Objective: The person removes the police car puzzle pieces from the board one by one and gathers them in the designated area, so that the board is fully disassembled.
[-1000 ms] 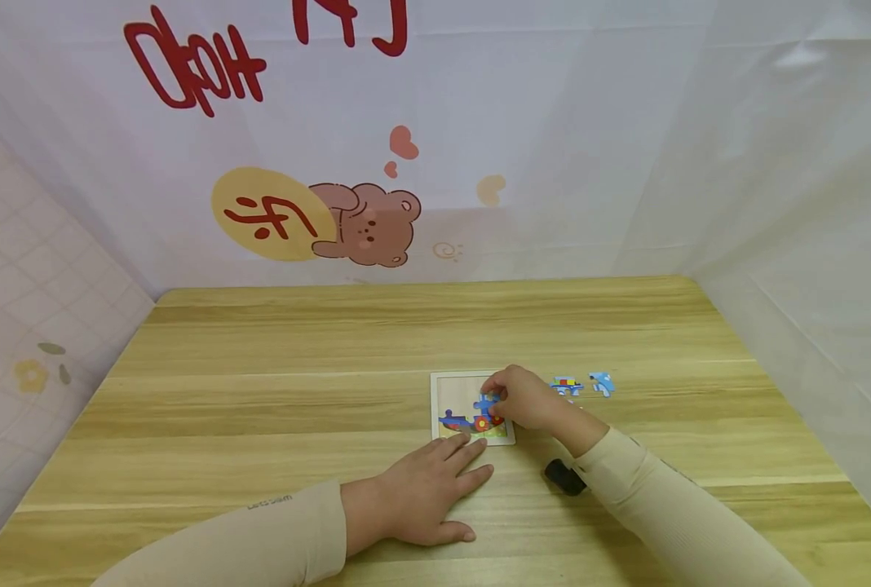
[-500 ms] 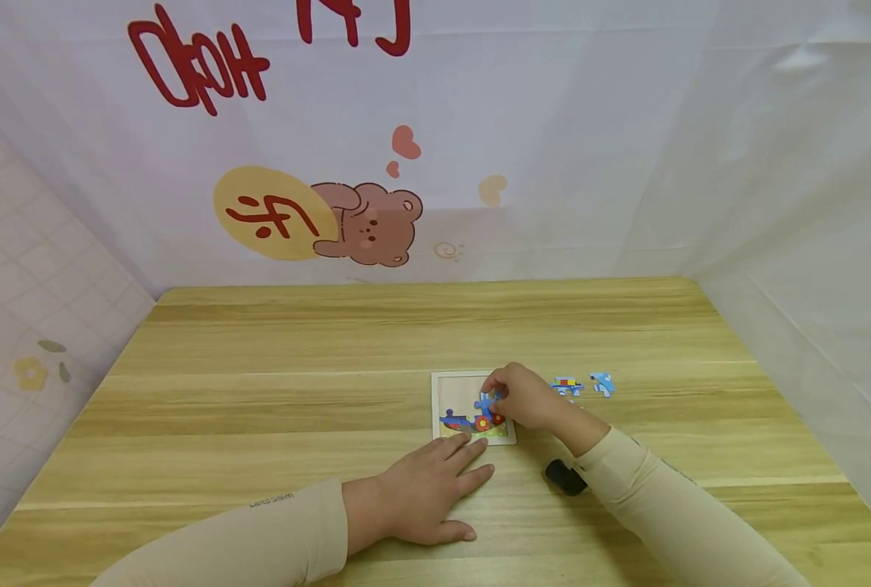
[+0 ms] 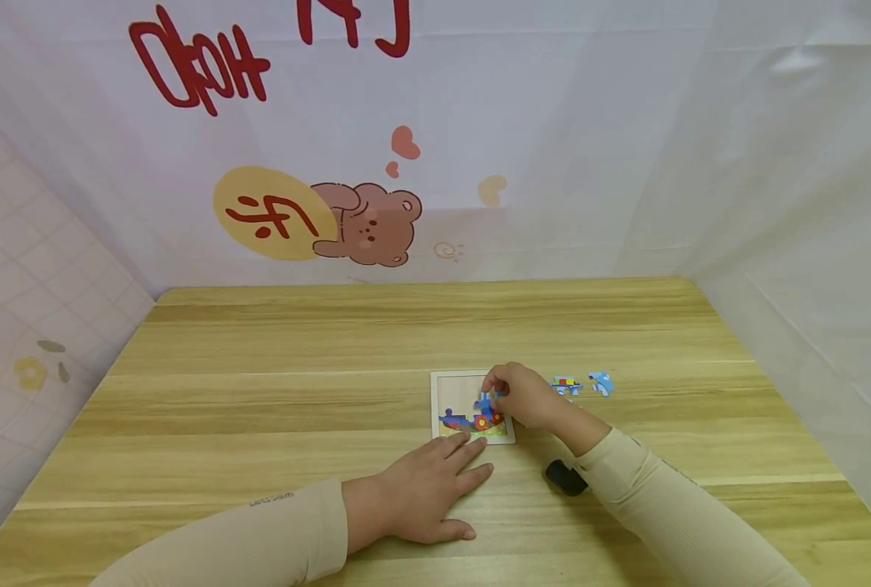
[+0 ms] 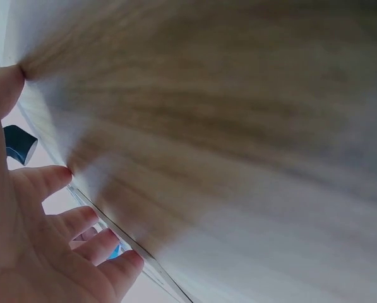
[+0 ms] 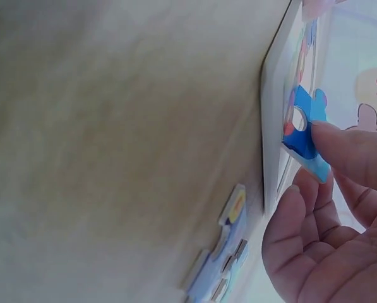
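My right hand (image 3: 527,398) pinches a blue jigsaw piece (image 5: 309,129) between thumb and fingers, over the right side of a square puzzle tray (image 3: 435,405). In the right wrist view the piece is tilted, its lower edge close to the tray's rim. Joined blue and red pieces (image 3: 456,422) lie along the tray's lower part, forming part of a vehicle picture; bare wood shows at the upper left. My left hand (image 3: 426,496) rests with fingers spread, its foremost fingertips at the tray's near edge. The right hand covers the tray's upper right corner.
Loose jigsaw pieces lie right of the tray: one with red and yellow blocks (image 3: 568,384) and a light blue one (image 3: 602,384). A small black object (image 3: 564,478) shows beside the right sleeve. White cloth with a printed bear (image 3: 377,227) hangs behind the wooden table (image 3: 259,408).
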Demonstrator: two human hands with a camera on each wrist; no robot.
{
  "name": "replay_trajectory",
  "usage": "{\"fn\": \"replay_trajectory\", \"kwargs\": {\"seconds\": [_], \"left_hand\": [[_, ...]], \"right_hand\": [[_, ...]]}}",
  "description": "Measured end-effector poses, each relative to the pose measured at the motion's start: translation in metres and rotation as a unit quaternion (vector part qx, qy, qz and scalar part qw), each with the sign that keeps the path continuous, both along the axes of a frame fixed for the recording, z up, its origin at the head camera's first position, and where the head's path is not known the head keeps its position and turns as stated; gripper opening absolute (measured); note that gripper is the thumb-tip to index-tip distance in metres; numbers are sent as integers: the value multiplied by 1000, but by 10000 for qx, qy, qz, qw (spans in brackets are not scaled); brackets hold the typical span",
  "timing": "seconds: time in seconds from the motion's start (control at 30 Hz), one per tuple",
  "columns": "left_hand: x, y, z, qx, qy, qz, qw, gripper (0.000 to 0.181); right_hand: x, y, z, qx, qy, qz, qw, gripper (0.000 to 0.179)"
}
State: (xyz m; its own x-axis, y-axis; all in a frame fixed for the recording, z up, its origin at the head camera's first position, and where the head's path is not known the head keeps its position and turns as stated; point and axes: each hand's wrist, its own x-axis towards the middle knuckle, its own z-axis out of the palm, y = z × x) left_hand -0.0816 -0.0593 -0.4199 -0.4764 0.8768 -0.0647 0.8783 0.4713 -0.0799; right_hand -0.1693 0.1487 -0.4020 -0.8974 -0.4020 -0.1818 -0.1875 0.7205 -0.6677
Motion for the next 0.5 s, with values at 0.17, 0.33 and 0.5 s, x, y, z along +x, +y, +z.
{"fn": "replay_trajectory", "kwargs": {"seconds": [0.17,0.33,0.5], "left_hand": [[0,1,1,-8,-40,3,10000,71],[0,1,1,7,-31,7,10000,71],[0,1,2,16,-64,21,10000,71]], "right_hand": [[0,2,0,-118,-88,9,9999,14],[2,2,0,-215,-106,68,9997,13],[2,3,3,-209,-101,113,9997,10]]}}
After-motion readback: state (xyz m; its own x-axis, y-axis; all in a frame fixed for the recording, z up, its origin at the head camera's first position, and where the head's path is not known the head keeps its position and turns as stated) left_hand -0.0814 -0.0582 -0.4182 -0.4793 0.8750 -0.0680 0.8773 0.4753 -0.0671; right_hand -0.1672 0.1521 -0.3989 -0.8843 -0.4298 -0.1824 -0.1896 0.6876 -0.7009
